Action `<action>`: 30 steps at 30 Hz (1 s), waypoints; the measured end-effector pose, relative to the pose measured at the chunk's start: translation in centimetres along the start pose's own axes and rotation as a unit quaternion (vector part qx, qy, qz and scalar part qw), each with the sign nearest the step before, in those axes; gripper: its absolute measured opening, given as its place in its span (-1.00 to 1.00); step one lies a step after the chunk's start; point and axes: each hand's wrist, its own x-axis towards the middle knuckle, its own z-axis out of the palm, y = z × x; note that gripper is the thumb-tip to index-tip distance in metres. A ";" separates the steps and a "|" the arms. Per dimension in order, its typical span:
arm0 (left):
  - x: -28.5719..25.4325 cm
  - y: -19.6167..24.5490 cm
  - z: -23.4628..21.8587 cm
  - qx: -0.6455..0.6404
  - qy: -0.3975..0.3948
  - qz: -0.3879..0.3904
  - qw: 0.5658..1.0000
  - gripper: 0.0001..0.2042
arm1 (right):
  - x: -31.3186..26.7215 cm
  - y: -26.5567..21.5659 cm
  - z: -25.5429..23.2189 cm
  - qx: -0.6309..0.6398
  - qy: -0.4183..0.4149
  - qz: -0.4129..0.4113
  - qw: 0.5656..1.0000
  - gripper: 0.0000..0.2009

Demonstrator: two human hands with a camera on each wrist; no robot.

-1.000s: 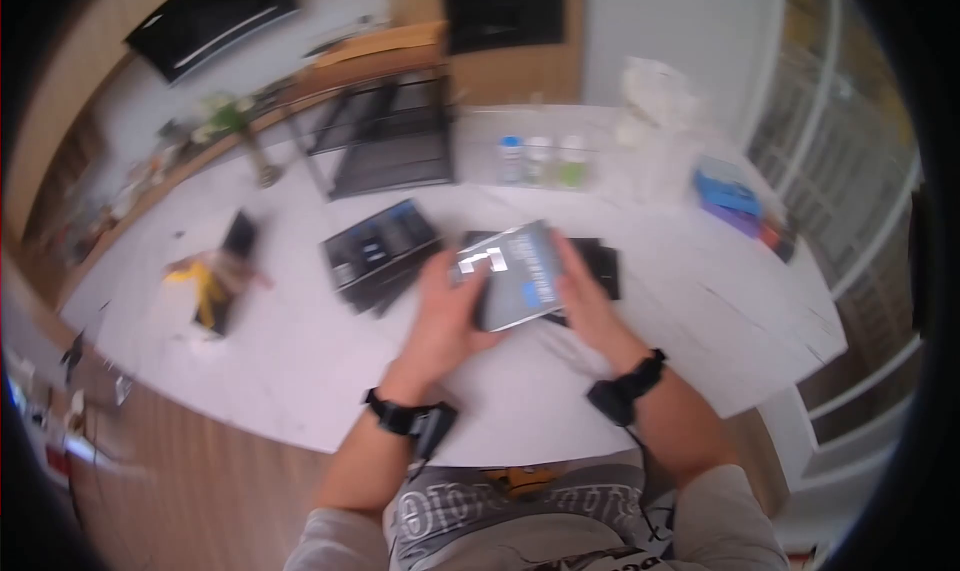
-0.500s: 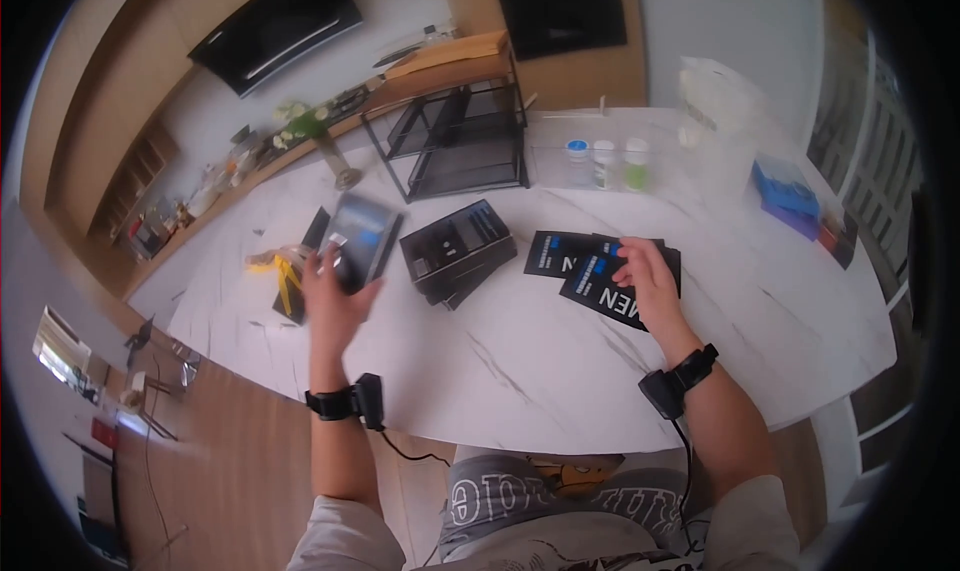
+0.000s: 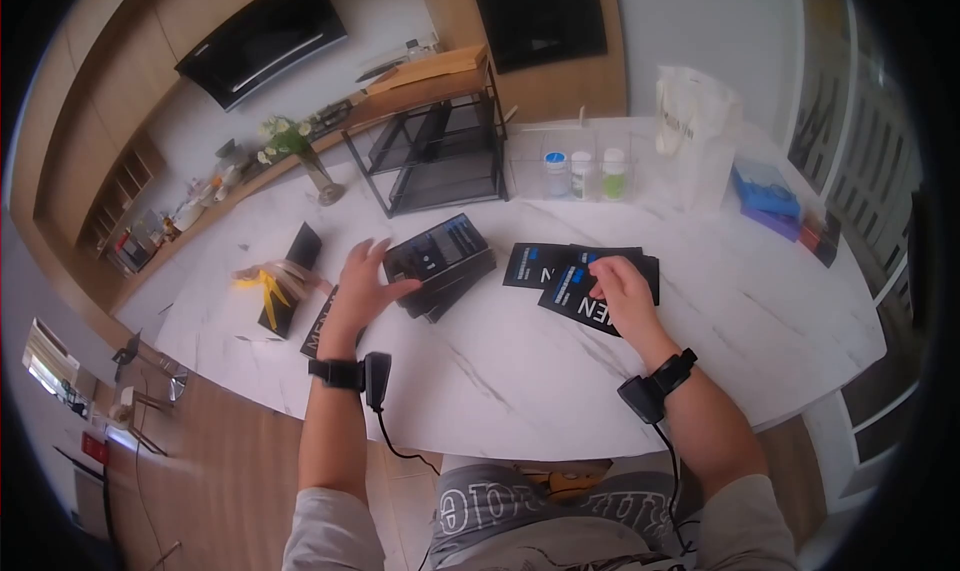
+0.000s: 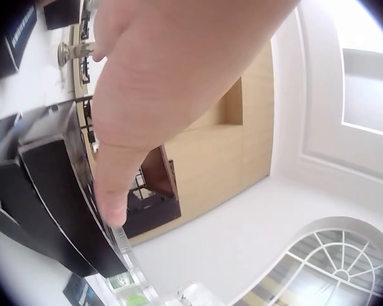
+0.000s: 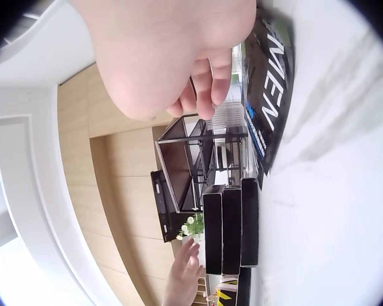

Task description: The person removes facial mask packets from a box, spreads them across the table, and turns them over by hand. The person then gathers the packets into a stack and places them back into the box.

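Note:
My left hand (image 3: 365, 286) is at the left side of a stack of black boxes (image 3: 440, 256), fingers spread and thumb near the top box's edge. In the left wrist view, the thumb overlaps the stacked boxes (image 4: 64, 197). A flat black box lettered MEN (image 3: 318, 333) lies partly hidden beneath the left wrist. My right hand (image 3: 625, 296) hovers over several black packets (image 3: 575, 306) printed MEN, its fingers loosely bent. Nothing shows between those fingers in the right wrist view, where a packet (image 5: 268, 95) lies beside them.
At the left stands a black box (image 3: 290, 306) with a yellow ribbon (image 3: 268, 289). Behind are a vase of flowers (image 3: 325, 186), a black wire rack (image 3: 445, 166) and a clear organizer with bottles (image 3: 583, 174). A white bag (image 3: 695, 136) and blue box (image 3: 765, 191) occupy the back right.
Both hands first held a glossy box; the left hand then carried it left and let go. It has since moved right to the stack. The right hand moved over the packets and stayed there.

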 end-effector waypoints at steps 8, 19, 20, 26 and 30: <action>4.9 4.7 -0.7 -0.057 -0.224 0.004 0.973 -0.02 | -0.1 -0.1 -0.3 -0.028 0.004 -0.008 1.000 -0.83; -1.5 14.9 2.9 -0.205 -0.057 0.223 0.951 0.06 | -0.3 -1.7 -0.5 0.202 -0.083 0.056 0.974 -0.64; -1.9 15.2 3.7 -0.213 -0.055 0.211 0.952 0.05 | -0.2 -1.5 -0.9 0.201 -0.121 0.058 0.970 -0.56; -2.5 15.3 5.0 -0.190 -0.038 0.230 0.954 0.04 | -0.2 -2.0 -0.5 0.175 -0.164 0.060 0.969 -0.41; -2.9 15.0 5.1 -0.171 -0.042 0.231 0.957 0.01 | -0.2 -1.6 -0.7 0.076 -0.184 0.044 0.979 -0.31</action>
